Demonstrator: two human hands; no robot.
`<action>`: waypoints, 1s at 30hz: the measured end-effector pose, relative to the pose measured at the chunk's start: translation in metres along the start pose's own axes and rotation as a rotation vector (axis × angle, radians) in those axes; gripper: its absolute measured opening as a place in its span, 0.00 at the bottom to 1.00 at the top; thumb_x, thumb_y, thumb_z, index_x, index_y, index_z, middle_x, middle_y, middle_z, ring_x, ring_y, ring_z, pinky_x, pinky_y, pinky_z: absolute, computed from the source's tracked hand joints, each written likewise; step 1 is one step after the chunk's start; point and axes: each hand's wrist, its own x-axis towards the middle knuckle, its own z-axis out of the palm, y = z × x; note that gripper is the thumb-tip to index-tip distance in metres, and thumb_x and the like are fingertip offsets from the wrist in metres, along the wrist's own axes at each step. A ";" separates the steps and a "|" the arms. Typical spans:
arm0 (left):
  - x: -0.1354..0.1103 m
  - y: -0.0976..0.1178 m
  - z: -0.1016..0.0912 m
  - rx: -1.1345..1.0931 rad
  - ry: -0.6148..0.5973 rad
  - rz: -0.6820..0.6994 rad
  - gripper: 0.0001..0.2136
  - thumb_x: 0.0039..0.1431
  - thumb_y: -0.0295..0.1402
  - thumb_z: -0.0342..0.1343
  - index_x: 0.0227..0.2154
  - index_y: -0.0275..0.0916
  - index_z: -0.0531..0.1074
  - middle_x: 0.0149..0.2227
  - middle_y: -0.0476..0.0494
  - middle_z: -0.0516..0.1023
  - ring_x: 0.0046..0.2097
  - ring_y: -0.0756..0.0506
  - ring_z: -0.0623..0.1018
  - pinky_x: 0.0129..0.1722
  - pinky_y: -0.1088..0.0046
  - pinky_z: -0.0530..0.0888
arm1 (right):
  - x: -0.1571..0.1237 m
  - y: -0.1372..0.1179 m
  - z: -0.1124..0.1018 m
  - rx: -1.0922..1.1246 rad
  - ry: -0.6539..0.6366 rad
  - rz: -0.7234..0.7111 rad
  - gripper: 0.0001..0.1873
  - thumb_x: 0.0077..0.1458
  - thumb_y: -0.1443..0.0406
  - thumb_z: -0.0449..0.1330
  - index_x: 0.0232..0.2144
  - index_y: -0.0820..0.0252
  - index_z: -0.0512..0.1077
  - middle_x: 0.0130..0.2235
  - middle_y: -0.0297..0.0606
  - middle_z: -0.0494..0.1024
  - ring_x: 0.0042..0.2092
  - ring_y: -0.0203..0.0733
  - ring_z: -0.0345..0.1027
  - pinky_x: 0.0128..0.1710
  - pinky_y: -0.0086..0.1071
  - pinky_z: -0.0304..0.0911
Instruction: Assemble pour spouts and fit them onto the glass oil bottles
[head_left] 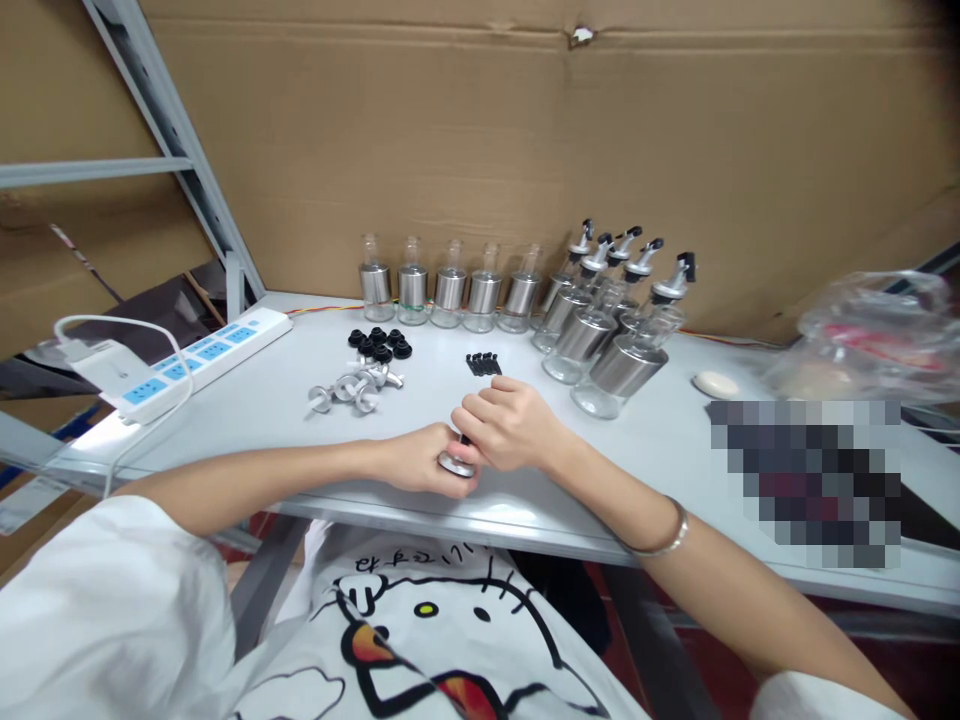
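Observation:
My left hand (pixel 420 460) is closed round a small silver metal spout cap (pixel 456 465) near the front edge of the grey table (pixel 675 440). My right hand (pixel 510 425) is pinched against the same cap from the right, with a small black piece barely showing between the fingers. Just beyond my hands lie a row of black stoppers (pixel 484 363), a pile of black rubber rings (pixel 379 344) and several loose silver spouts (pixel 354 386).
Several capless glass-and-steel bottles (pixel 450 290) stand in a row at the back; bottles with fitted pourers (pixel 611 330) cluster to the right. A white power strip (pixel 199 355) lies at left, a plastic bag (pixel 870 340) and a white oval object (pixel 716 384) at right. Cardboard walls the back.

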 end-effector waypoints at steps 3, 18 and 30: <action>0.000 0.001 0.001 -0.003 -0.007 0.004 0.06 0.47 0.28 0.51 0.18 0.36 0.61 0.19 0.55 0.60 0.23 0.54 0.59 0.23 0.78 0.60 | 0.000 -0.001 -0.001 -0.018 -0.001 -0.007 0.30 0.67 0.59 0.38 0.16 0.59 0.62 0.16 0.32 0.61 0.19 0.36 0.46 0.26 0.33 0.41; -0.003 0.000 0.001 0.099 -0.013 0.000 0.11 0.48 0.31 0.52 0.18 0.38 0.56 0.19 0.56 0.55 0.24 0.55 0.56 0.22 0.78 0.57 | -0.002 -0.003 0.001 0.032 -0.003 -0.019 0.29 0.66 0.61 0.39 0.16 0.60 0.63 0.15 0.32 0.62 0.18 0.35 0.47 0.26 0.33 0.42; -0.005 0.001 0.002 0.123 -0.010 -0.002 0.12 0.49 0.32 0.52 0.17 0.38 0.55 0.18 0.56 0.54 0.23 0.54 0.55 0.22 0.77 0.56 | -0.003 -0.004 0.004 0.044 0.019 0.007 0.30 0.67 0.61 0.36 0.16 0.60 0.63 0.15 0.32 0.61 0.17 0.35 0.47 0.25 0.32 0.44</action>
